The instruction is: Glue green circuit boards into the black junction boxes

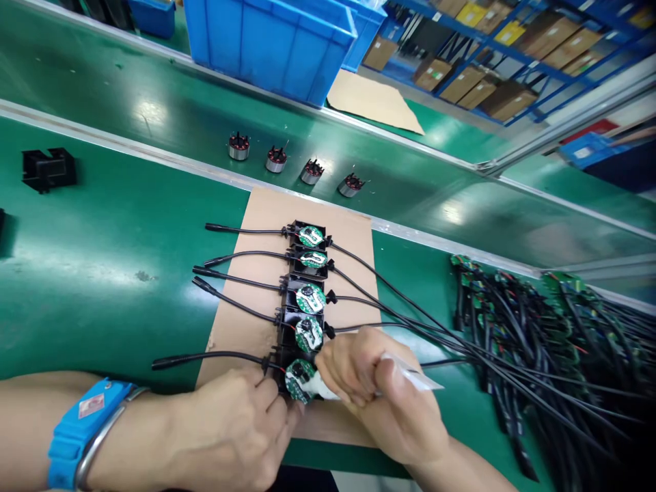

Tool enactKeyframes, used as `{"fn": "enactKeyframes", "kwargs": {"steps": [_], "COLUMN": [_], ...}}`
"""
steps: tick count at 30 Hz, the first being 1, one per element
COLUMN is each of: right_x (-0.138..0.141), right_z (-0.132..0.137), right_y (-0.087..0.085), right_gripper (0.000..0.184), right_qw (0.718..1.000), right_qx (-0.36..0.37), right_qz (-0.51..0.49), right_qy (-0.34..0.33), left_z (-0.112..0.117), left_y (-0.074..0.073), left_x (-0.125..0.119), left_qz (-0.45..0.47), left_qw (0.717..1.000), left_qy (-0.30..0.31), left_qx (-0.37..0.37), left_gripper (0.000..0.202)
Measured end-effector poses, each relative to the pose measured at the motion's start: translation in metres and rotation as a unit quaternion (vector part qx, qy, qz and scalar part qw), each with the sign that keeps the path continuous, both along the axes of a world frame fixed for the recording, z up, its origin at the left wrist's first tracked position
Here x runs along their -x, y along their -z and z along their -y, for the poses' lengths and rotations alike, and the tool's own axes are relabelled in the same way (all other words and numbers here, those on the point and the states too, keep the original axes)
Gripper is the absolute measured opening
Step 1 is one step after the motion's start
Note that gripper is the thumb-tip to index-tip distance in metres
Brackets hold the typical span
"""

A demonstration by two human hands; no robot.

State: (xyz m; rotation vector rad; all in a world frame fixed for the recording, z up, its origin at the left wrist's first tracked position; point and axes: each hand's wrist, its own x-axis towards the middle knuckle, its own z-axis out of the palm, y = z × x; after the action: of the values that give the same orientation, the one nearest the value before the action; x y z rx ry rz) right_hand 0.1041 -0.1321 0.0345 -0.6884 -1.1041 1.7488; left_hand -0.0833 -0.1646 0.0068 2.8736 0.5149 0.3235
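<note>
A row of black housings (302,279) runs along a brown cardboard sheet (348,219), each with a round green circuit board on it and black cables leading out both sides. White paste shows on these boards. At the near end, my left hand (225,430) is closed at the left and front edge of the nearest circuit board (297,380), gripping its housing, mostly covered by my fingers. My right hand (379,396) is wrapped round a whitish, partly see-through plastic squeeze bag (417,378); its white end reaches the right side of that board.
Several motor stators (275,160) stand in a line on the ledge behind. A big pile of cabled boards (512,321) lies to the right. A loose black housing (48,169) sits at far left. Blue bins (266,48) stand at the back.
</note>
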Motion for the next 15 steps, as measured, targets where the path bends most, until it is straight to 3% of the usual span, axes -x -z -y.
{"fn": "enactKeyframes", "kwargs": {"steps": [6, 15], "right_x": [-0.009, -0.011], "right_z": [0.010, 0.000], "right_y": [-0.005, 0.000], "right_gripper": [0.039, 0.035], "right_qw": [1.000, 1.000], "right_qx": [0.015, -0.007], "right_qz": [0.022, 0.016], "right_qy": [0.000, 0.023], "left_z": [-0.001, -0.002], "left_y": [-0.002, -0.002], "left_x": [0.001, 0.000], "left_qz": [-0.015, -0.021], "left_qw": [1.000, 1.000], "left_qy": [0.014, 0.018], "left_qx": [-0.013, -0.006], "left_gripper": [0.033, 0.029]}}
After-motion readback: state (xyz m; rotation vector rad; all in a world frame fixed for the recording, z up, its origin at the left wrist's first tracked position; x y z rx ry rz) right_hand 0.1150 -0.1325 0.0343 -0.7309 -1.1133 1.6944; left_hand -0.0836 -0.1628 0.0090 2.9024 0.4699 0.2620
